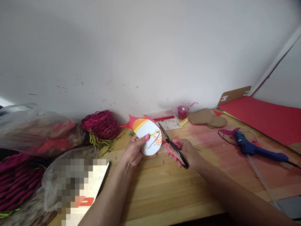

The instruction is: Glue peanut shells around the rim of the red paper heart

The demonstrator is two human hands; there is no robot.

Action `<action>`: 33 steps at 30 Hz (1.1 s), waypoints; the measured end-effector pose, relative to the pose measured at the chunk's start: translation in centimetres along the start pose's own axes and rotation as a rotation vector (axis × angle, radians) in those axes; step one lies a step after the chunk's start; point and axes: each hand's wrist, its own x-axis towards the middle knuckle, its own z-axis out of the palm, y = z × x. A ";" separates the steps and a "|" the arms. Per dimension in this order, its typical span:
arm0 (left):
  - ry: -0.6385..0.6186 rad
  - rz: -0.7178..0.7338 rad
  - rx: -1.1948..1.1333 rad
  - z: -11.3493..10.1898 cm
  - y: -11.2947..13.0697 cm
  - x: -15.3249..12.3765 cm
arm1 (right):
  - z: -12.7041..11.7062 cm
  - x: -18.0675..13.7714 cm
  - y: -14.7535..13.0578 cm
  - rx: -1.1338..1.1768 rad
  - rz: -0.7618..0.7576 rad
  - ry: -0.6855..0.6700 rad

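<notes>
My left hand [137, 147] is closed on a white oval paper cutout [149, 147] with an orange and yellow band and orange marks. Under my left thumb a thin yellow strip [154, 133] lies across the oval. My right hand [182, 152] grips black scissors [172, 144], their blades pointing up and left beside the oval's right edge. From here I cannot tell whether the blades touch the paper. Behind the oval, red paper [130, 123] with pointed edges shows.
Blue glue gun [261, 151] and red sheet [265, 114] are at the right. Cardboard hearts [202, 116] and a pink-stained cup [182, 111] stand near the wall. Magenta yarn bundles [102, 124], plastic bags [44, 128] and a lit phone [91, 188] fill the left.
</notes>
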 end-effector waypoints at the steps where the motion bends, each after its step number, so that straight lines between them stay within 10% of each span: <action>1: 0.012 0.005 0.004 0.0 0.0 0.0 | 0.0 0.0 0.0 -0.012 -0.010 -0.008; 33: 0.077 0.034 0.149 0.4 0.7 -0.5 | -0.4 0.5 1.3 -0.185 0.014 0.019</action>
